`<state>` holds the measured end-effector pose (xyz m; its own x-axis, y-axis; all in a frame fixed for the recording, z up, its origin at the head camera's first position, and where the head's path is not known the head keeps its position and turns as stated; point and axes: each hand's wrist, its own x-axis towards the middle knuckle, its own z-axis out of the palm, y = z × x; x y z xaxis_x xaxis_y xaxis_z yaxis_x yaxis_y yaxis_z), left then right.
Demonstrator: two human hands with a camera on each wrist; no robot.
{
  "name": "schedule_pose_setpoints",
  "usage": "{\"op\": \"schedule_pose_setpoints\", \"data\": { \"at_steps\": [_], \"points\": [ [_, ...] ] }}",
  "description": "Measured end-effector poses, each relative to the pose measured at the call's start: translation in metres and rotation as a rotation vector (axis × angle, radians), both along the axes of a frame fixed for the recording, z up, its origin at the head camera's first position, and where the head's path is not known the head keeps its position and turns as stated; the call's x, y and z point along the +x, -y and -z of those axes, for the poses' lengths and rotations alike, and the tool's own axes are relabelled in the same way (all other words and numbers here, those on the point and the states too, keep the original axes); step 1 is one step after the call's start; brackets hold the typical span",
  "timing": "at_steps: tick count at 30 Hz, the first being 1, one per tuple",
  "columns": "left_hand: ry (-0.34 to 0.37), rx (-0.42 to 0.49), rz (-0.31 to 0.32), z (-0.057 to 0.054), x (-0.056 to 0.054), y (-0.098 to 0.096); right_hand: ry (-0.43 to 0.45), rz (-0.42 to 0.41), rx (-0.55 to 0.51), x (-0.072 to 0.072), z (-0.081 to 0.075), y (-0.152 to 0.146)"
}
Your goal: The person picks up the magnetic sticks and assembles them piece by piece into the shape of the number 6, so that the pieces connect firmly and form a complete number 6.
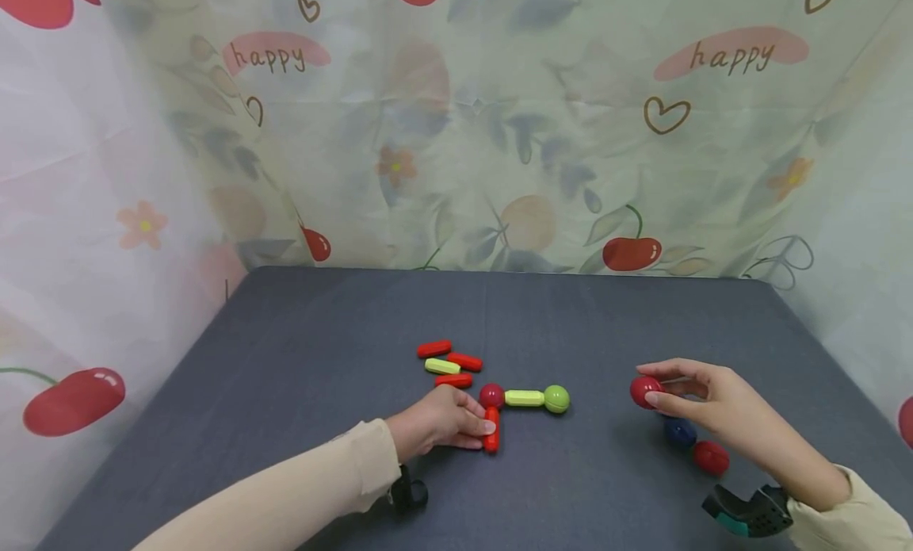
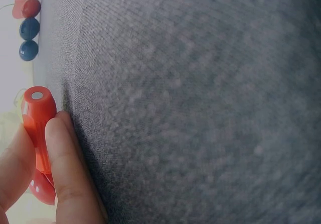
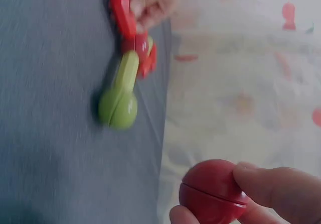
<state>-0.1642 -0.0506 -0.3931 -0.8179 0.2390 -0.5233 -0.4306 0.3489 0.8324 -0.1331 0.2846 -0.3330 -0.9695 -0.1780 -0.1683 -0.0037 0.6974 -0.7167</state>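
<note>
My left hand (image 1: pixel 445 420) pinches a red rod (image 1: pixel 492 430) between thumb and fingers, close over the table. The rod's far end meets a dark red ball (image 1: pixel 491 396), from which a yellow-green rod (image 1: pixel 524 398) runs right to a green ball (image 1: pixel 556 399). In the left wrist view, a pale round spot marks the near end of the held red rod (image 2: pixel 39 128). My right hand (image 1: pixel 713 392) holds another red ball (image 3: pixel 213 191) by its fingertips, with a groove round its middle. Below that hand, a blue ball (image 1: pixel 681 431) and a red ball (image 1: pixel 711 458) sit on the table.
Behind the left hand lie several loose rods, among them a red rod (image 1: pixel 434 349) and a yellow-green rod (image 1: pixel 442 366). The dark grey table (image 1: pixel 585 321) ends at a patterned curtain (image 1: pixel 478 139). In the left wrist view, two blue balls (image 2: pixel 29 39) line up.
</note>
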Motion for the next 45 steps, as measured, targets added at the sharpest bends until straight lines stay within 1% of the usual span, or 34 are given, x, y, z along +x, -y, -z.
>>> {"op": "schedule_pose_setpoints", "data": {
  "at_steps": [4,7,11,14,19,23,28,33,36,38,40,42,45],
  "points": [
    [0.004,-0.001,0.001,0.000,0.000,0.000,-0.039,-0.029,-0.020,0.004,0.001,0.019],
    [0.003,0.000,0.002,0.000,0.000,0.000,-0.053,-0.049,-0.065,0.007,0.002,0.032],
    [0.001,0.012,-0.001,0.001,0.000,0.000,-0.034,-0.069,-0.155,0.012,0.005,0.048],
    [-0.008,0.026,0.001,0.002,0.000,0.000,-0.017,-0.077,-0.200,0.016,0.007,0.057],
    [-0.010,0.023,0.002,0.002,-0.001,0.001,-0.014,-0.087,-0.199,0.022,0.010,0.072],
    [-0.002,0.004,0.000,0.001,-0.001,0.001,0.018,-0.090,-0.225,0.024,0.015,0.081],
    [-0.003,-0.004,0.001,0.001,-0.001,0.002,0.037,-0.135,-0.288,0.026,0.024,0.090],
    [-0.005,-0.011,-0.001,0.002,-0.001,0.001,0.032,-0.179,-0.299,0.028,0.034,0.098],
    [-0.010,-0.013,-0.001,0.003,-0.001,0.000,0.025,-0.222,-0.319,0.030,0.039,0.102],
    [-0.014,-0.012,0.000,0.003,-0.001,0.000,0.042,-0.246,-0.339,0.030,0.043,0.105],
    [-0.017,-0.012,0.003,0.003,-0.001,0.000,0.079,-0.260,-0.354,0.030,0.046,0.108],
    [-0.020,-0.014,0.007,0.002,-0.001,0.000,0.112,-0.265,-0.350,0.030,0.049,0.112],
    [-0.023,-0.017,0.008,0.002,0.000,0.000,0.138,-0.272,-0.340,0.031,0.053,0.117]
  ]
}}
